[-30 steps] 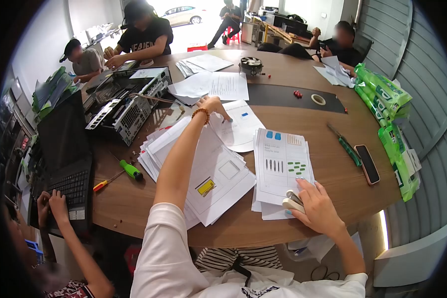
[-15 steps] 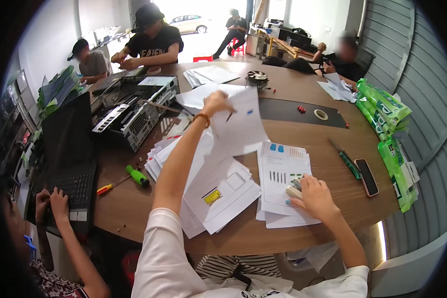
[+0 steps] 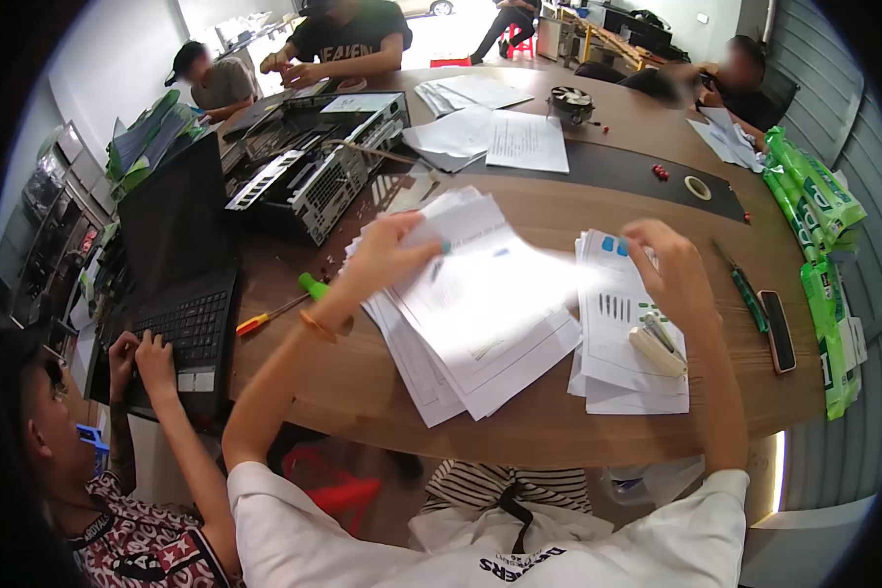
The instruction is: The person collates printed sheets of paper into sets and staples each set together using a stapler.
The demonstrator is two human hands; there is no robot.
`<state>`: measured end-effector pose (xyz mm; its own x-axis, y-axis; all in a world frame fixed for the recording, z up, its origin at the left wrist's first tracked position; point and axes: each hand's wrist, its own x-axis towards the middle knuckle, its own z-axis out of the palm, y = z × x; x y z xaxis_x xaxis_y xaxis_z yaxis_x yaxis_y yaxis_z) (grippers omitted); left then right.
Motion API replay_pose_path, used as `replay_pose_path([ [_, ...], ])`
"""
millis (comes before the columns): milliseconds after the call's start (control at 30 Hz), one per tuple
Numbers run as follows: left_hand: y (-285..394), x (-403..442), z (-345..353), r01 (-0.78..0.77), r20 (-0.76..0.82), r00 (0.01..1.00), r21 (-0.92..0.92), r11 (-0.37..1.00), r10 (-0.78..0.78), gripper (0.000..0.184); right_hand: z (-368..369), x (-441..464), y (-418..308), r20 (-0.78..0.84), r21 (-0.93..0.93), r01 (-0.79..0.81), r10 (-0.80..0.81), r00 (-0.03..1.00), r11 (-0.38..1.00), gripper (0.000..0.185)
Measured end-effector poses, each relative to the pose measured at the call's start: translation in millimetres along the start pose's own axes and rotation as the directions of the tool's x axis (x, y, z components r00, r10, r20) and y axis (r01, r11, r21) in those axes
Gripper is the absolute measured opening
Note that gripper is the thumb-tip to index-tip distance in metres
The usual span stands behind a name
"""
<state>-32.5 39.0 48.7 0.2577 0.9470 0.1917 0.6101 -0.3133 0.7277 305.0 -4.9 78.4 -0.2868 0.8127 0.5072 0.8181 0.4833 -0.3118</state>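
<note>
My left hand [image 3: 387, 257] pinches the upper left edge of a white printed sheet of paper [image 3: 480, 294], thumb on top. That sheet lies over a loose paper stack [image 3: 426, 392], and glare washes out its right corner. Above a second, smaller paper stack [image 3: 603, 377] hovers my right hand [image 3: 671, 269], its fingers bent and apart with nothing visible in them. A cream stapler [image 3: 657, 351] rests on this right stack, just below the hand.
An opened computer case [image 3: 338, 191] and a laptop [image 3: 181, 323] occupy the left, where a co-worker's hands [image 3: 147, 358] type. Screwdrivers [image 3: 255, 321] lie nearby. Rightward are a phone [image 3: 777, 331], a green-handled tool [image 3: 752, 302], a tape roll [image 3: 697, 188] and green packages [image 3: 825, 279]. Farther back: more papers [image 3: 527, 142], a fan [image 3: 570, 103].
My left hand has brought the sheet from the far side back onto the left stack. My right hand has let go of the stapler and risen forward. The view has shifted.
</note>
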Motion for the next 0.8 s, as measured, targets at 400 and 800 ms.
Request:
replay_pose_path([
  [400,-21,-14,17,-0.069,-0.098,0.989,0.391,0.918,0.116,0.042,105,54,-42,0.348,0.356,0.157,-0.287,0.892,0.921,0.051],
  [800,5,-11,16,0.046,0.046,0.996,0.412,0.910,-0.071,0.023,119,94,-38,0.064,0.567,0.000,-0.044,0.997,0.824,0.018],
])
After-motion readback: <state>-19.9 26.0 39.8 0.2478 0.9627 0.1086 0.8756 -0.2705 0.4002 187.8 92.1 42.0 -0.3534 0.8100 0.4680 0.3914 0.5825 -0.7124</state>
